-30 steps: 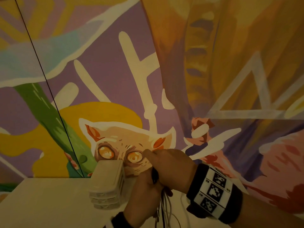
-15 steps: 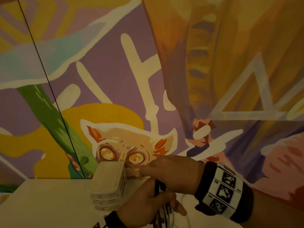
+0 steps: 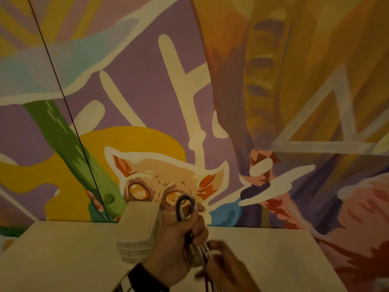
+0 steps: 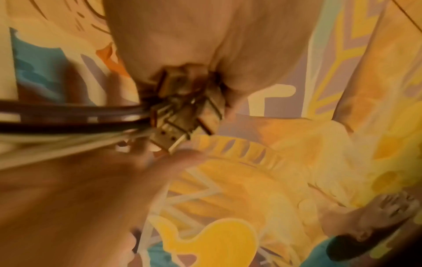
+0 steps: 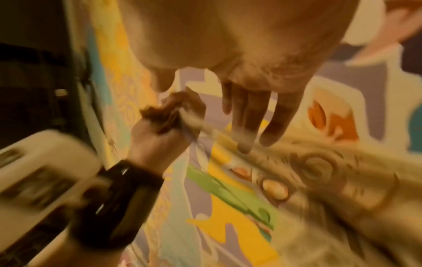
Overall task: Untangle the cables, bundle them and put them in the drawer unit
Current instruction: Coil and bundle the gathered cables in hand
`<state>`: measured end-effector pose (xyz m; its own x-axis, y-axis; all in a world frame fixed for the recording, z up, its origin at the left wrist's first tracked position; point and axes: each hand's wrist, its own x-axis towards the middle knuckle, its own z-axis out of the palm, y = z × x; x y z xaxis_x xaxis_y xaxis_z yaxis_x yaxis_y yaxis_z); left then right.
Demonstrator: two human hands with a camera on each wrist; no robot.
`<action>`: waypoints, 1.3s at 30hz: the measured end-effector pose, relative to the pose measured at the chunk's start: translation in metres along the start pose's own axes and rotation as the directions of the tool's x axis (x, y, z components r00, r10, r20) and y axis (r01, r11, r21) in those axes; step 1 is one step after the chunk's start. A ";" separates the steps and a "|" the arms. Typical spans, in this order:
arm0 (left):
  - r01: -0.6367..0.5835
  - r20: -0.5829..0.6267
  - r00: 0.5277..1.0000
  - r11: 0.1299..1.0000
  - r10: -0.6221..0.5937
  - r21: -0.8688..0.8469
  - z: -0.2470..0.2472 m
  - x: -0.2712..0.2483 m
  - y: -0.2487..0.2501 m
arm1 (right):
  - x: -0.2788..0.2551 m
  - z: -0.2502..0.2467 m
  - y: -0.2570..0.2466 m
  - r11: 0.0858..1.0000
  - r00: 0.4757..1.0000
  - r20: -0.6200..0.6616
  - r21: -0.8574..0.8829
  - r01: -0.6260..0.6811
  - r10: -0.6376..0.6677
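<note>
Low in the middle of the head view, the left hand (image 3: 176, 245) has its grip wrapped around a bunch of cables (image 3: 186, 209), held upright over the pale desk (image 3: 63, 249). The bunch mixes dark and white strands: a tight loop of them sticks up above the fist, and the rest hang down below it and run off the bottom edge of the frame. In the left wrist view the cables (image 4: 68, 119) enter from the left edge as parallel dark and pale lines and end at the centre in a cluster of metal plug ends pressed against the palm. The right hand (image 3: 226, 268), blurred at the lower middle of the head view, sits just below the left fist at the hanging strands; in the right wrist view its fingers (image 5: 248, 117) point down fairly straight with pale strands just beside their tips, and I cannot tell whether its grip holds anything. A cream drawer unit (image 3: 139, 228) stands on the desk just left of the left hand, with 3 stacked tiers visible. A painted mural (image 3: 273, 81) fills the wall behind.
</note>
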<state>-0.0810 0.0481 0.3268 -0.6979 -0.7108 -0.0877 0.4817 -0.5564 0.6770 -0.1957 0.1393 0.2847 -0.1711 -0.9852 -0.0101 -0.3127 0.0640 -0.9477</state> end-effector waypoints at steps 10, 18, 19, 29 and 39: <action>-0.116 -0.263 0.957 0.993 0.120 0.030 -0.032 0.029 0.028 | -0.013 -0.024 -0.007 0.820 1.000 0.012 -0.573 -0.017 0.029; -0.065 -0.049 0.985 0.613 0.167 0.787 -0.026 0.019 -0.008 | 0.003 -0.064 -0.058 0.371 0.877 0.398 -0.797 0.476 -0.270; -0.079 0.010 0.993 0.620 0.115 0.781 -0.020 0.014 -0.012 | 0.006 -0.067 -0.062 0.326 0.865 0.398 -0.810 0.488 -0.305; -0.227 0.168 0.972 0.479 0.164 0.848 0.000 0.008 -0.027 | 0.024 -0.060 -0.074 0.573 0.852 0.174 -0.672 0.469 -0.493; -0.069 -0.053 0.992 0.845 0.114 0.531 -0.003 0.008 -0.014 | 0.023 -0.065 -0.044 0.751 0.956 0.080 -0.602 0.273 -0.283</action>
<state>-0.0918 0.0491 0.3140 -0.6092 -0.7915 -0.0481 0.1736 -0.1923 0.9659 -0.2470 0.1247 0.3467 -0.0003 -0.9725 0.2329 -0.8435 -0.1249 -0.5225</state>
